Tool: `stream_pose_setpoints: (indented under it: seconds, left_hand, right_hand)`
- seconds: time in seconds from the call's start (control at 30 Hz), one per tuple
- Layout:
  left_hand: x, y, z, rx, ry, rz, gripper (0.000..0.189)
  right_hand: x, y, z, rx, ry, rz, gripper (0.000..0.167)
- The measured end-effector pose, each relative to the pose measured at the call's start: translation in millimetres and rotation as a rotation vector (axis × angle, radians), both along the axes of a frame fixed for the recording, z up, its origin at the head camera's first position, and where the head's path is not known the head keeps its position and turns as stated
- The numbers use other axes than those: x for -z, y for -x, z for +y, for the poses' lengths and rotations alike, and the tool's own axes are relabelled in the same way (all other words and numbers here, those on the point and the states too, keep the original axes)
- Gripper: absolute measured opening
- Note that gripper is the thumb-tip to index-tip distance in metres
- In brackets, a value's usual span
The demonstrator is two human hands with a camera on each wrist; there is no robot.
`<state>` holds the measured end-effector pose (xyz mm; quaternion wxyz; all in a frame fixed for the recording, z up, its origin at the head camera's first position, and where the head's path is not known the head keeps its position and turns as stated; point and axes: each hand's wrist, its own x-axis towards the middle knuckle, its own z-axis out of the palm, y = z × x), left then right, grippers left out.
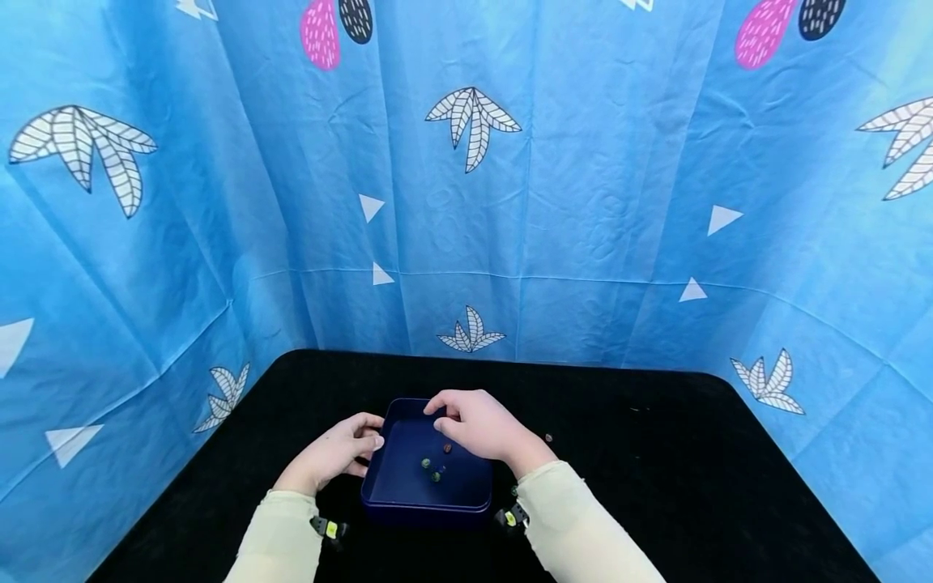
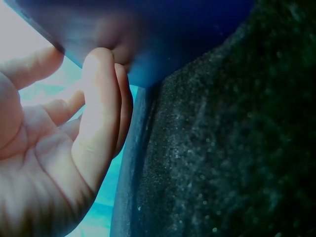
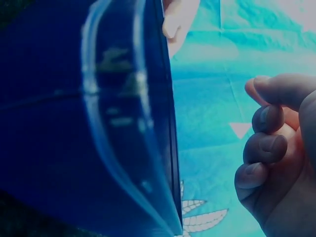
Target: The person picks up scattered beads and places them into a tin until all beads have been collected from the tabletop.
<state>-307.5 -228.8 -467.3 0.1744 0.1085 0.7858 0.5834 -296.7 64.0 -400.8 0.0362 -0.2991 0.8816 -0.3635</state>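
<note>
The blue box (image 1: 427, 513) sits on the black desk (image 1: 627, 470) in front of me, and my left hand (image 1: 341, 450) rests against its left wall, fingers relaxed and touching rather than wrapped round it. My right hand (image 1: 477, 423) hangs above the far right corner, fingers loosely bent, thumb and forefinger slightly apart, with nothing that I can see between them.

I'd judge the box light, stiff and smooth enough to slide; steadying it by a side wall or the rim should do. The brown bead (image 1: 447, 448) and two green beads (image 1: 426, 463) inside look hard and likely to roll, so each wants a fingertip pinch across its middle.

A dark speck (image 1: 441, 468) near them blends into the floor of the box; I can't say what it is. My right hand covers that far corner. By my right sleeve (image 1: 583, 518), a greenish bit (image 1: 514, 491) is barely visible, and the right wrist view blurs the box's contents into pale smears.
</note>
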Motion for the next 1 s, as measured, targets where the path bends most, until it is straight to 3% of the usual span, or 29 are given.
stream_pose_setpoints:
  seconds: [0.27, 0.53, 1.0]
  left_hand:
    - [-1.5, -0.9, 0.5, -0.009, 0.017, 0.001, 0.046]
    - [-1.3, -1.7, 0.8, -0.026, 0.024, 0.006, 0.049]
    - [-1.8, -2.8, 0.3, 0.001, 0.001, 0.017, 0.05]
  right_hand:
    - [3.5, 1.9, 11.0, 0.046, 0.001, -0.024, 0.02]
    - [5.9, 4.6, 33.6, 0.105, -0.005, 0.012, 0.017]
    - [24.4, 4.7, 85.5, 0.227, 0.028, 0.024, 0.013]
